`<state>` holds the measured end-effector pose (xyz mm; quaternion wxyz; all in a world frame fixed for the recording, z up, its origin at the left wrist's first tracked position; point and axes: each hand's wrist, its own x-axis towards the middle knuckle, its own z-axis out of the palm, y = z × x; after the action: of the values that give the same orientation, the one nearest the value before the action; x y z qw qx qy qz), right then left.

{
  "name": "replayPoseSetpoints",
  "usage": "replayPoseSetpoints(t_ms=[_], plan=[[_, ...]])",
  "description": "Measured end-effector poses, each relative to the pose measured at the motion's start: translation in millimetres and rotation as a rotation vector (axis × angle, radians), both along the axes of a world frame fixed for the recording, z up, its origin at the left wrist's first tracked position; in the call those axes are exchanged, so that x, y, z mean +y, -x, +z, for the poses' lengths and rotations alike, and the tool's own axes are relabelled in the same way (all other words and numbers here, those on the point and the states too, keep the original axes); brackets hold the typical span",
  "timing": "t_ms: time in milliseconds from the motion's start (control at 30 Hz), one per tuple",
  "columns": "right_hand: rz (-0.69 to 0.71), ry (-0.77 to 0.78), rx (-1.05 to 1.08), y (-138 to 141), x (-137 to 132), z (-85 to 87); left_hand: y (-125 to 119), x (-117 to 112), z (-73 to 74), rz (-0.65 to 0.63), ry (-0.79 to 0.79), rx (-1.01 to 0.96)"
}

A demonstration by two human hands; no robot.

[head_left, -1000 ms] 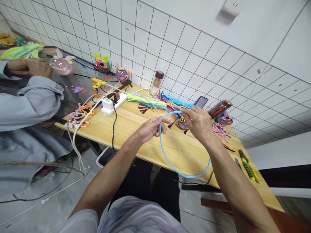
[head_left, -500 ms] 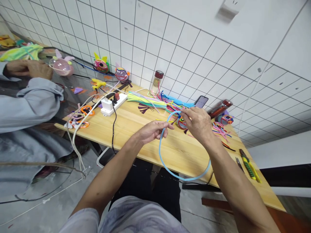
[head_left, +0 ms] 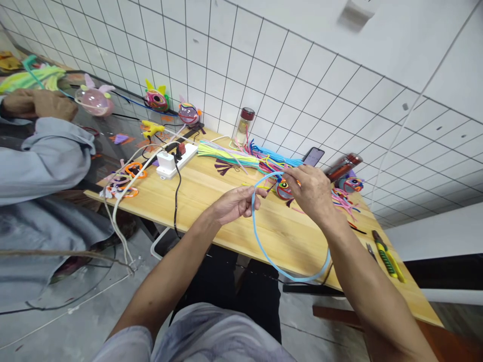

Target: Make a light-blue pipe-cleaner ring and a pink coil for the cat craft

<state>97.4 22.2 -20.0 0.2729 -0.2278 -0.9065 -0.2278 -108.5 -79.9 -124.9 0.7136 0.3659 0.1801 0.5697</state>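
Observation:
A light blue pipe cleaner (head_left: 260,241), bent into a large loop, hangs between my hands over the table's front edge. My left hand (head_left: 237,203) pinches it at the loop's upper left, thumb and forefinger closed round it. At the top of the loop, my right hand (head_left: 308,191) is closed on the same pipe cleaner, its fingertips partly hidden. Just behind my right hand sits a decorated clear ball (head_left: 284,189) with an eye shape, half covered by the hand. A bundle of coloured pipe cleaners (head_left: 230,155) lies beyond both hands.
A white power strip (head_left: 184,157) with cords stands at left, near a yellow glue gun (head_left: 152,129). A glass bottle (head_left: 244,126), a phone (head_left: 313,156) and a dark red flask (head_left: 344,166) are at the back. Pliers (head_left: 385,255) lie right. A co-worker's hands (head_left: 41,104) are far left.
My left hand has shifted its grip a little along the pipe cleaner, its fingers now more curled. The loop and my right hand have moved slightly right.

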Motion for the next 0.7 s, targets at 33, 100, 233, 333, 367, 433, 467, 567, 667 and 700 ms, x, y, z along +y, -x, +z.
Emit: replayPoseSetpoints(t_ms=[33,100,233,333,367,433,467,567,667,700], plan=[[0.001,-0.004,-0.001,-0.4,0.4,-0.1,0.5,-0.2,-1.3,0.011,0.01,0.001],[0.007,-0.009,-0.004,-0.5,0.5,0.3,1.1,-0.9,-2.7,0.031,0.03,0.015],[0.001,0.006,-0.003,0.0,-0.3,2.1,1.6,-3.2,-0.1,0.061,0.04,0.068],[-0.021,0.023,0.0,0.6,-0.8,2.2,2.9,-4.8,2.3,0.082,0.033,0.106],[-0.025,0.028,0.001,0.8,-0.9,1.9,3.4,-5.0,2.4,0.086,0.031,0.117],[-0.024,0.034,0.005,1.3,-0.8,0.9,4.5,-5.0,1.9,0.09,0.03,0.141],[-0.023,0.031,0.006,1.7,-0.7,0.4,5.0,-4.7,1.3,0.09,0.031,0.154],[-0.033,0.004,0.007,2.5,-0.2,-0.9,5.9,-3.5,-0.1,0.08,0.035,0.188],[-0.035,-0.014,0.001,2.7,0.2,-1.3,6.0,-2.3,-0.6,0.075,0.025,0.213],[-0.029,-0.016,0.0,2.6,0.3,-1.4,5.9,-2.0,-0.8,0.075,0.021,0.221]])
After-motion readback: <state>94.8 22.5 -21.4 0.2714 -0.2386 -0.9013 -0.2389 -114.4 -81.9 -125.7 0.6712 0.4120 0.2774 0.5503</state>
